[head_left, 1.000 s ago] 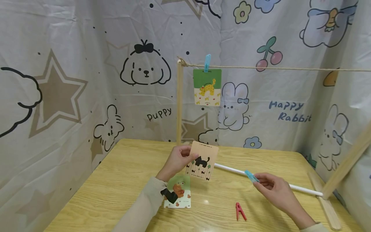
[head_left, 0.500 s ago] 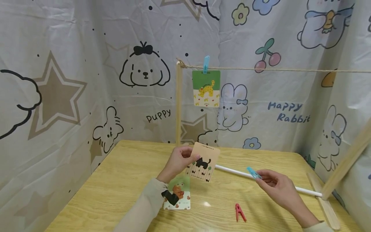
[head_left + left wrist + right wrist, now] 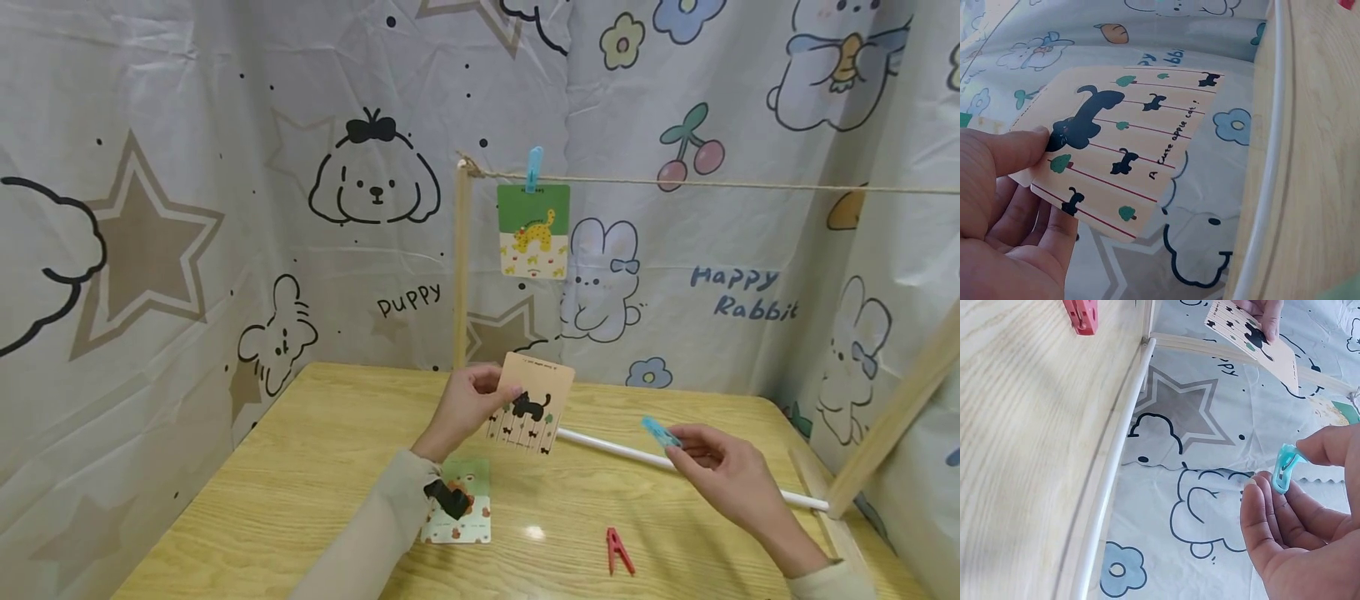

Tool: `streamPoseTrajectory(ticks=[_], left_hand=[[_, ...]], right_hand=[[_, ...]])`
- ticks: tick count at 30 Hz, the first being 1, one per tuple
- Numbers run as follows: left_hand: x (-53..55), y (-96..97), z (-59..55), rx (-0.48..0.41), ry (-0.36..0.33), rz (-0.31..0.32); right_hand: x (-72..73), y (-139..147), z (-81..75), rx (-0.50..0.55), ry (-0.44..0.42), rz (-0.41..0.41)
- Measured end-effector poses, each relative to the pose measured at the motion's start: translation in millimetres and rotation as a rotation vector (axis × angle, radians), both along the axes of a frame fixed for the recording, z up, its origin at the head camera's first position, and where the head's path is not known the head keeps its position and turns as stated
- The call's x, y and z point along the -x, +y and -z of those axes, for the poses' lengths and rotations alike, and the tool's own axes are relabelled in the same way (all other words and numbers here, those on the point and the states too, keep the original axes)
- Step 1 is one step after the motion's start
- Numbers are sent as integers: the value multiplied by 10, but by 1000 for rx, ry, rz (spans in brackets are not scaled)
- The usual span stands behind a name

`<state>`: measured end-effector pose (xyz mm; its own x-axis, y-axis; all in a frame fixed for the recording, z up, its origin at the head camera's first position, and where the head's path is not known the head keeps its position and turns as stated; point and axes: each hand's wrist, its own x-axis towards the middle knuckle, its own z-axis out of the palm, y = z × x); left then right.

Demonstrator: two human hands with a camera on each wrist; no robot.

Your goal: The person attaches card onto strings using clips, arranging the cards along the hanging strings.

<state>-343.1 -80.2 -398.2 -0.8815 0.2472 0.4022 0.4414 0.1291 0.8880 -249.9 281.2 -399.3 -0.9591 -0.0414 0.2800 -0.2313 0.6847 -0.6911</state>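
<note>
Between thumb and fingers, my left hand point(image 3: 463, 410) pinches the left edge of a peach card point(image 3: 534, 379) printed with a black cat. The left wrist view shows more of that card point(image 3: 1166, 159), with small cats, trees and red lines. My right hand point(image 3: 723, 477) holds a light blue clothespin point(image 3: 660, 432) between thumb and fingertips; the clothespin point(image 3: 1286, 467) is seen side-on in the right wrist view. A green and white card point(image 3: 468, 525) with a brown bear lies under my left wrist, partly hidden. A red clothespin point(image 3: 618, 550) lies on the table between the hands.
A twine line point(image 3: 675, 181) runs from a wooden post point(image 3: 461, 275) to the right. On it, a blue clothespin point(image 3: 534, 169) holds a green leopard card point(image 3: 534, 242). A white rod point(image 3: 615, 448) crosses the wooden table point(image 3: 322, 467). A slanted wooden post point(image 3: 896, 417) stands at right.
My left hand has raised the cat card slightly. My right hand has shifted a little right and up with the blue clothespin.
</note>
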Motion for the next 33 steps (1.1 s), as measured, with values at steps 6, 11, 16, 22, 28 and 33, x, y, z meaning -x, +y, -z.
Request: streamPoseTrajectory(ticks=[6,11,16,22,28,33], left_hand=[[-4,74,-58,-26,-39,-45],[-7,140,-122,-48,-31,-62],[5,230,-226,-65,-20,-79],[28,362,-382,-56,29,-85],[68,504,-519,-90,20,-77],[108,623,-622,-136,9,-67]], right_hand=[[-2,40,-101,-10,42,5],[-6,62,-197,-27,55,15],[-14,76,-292,-34,72,34],[-13,115,-410,-41,126,26],[3,138,-557,-61,178,73],[31,168,-670,-38,230,76]])
